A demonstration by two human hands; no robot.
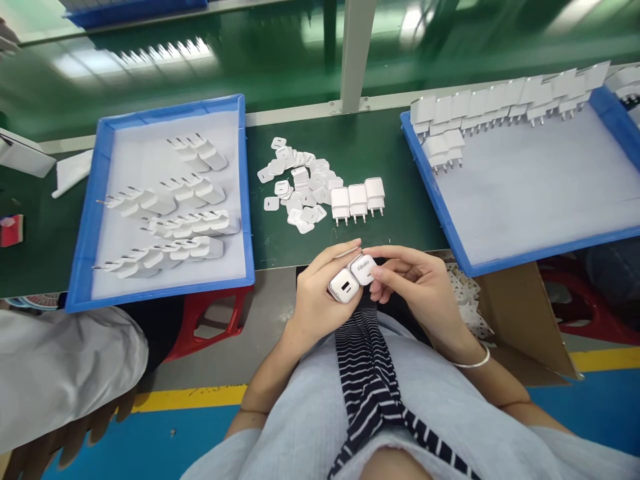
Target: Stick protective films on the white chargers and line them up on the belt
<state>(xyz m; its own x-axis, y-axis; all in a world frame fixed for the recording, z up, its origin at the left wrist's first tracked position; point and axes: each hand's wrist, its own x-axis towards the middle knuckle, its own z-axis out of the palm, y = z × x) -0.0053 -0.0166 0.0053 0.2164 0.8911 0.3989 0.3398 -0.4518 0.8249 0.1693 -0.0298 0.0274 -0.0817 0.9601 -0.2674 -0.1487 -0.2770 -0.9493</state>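
Two white plug chargers (343,286) are gripped side by side in my left hand (320,293), their square ends facing up. The nearer end shows a wide dark port and a smaller slot. Over the other end lies a small white face plate (363,269) with grey lettering, and my right hand (425,287) is closed with thumb and fingers at its edge. Whether the plate sits fully flush is hard to see. Beyond my hands, a loose pile of similar white face plates (305,187) lies on the green table, beside three upright white chargers (357,200).
A blue-rimmed tray (245,200) on the left holds rows of chargers lying down. Another blue-rimmed tray (435,200) on the right has chargers lined along its back. A cardboard box (530,313) stands below at right. A person's pale sleeve (70,367) is at left.
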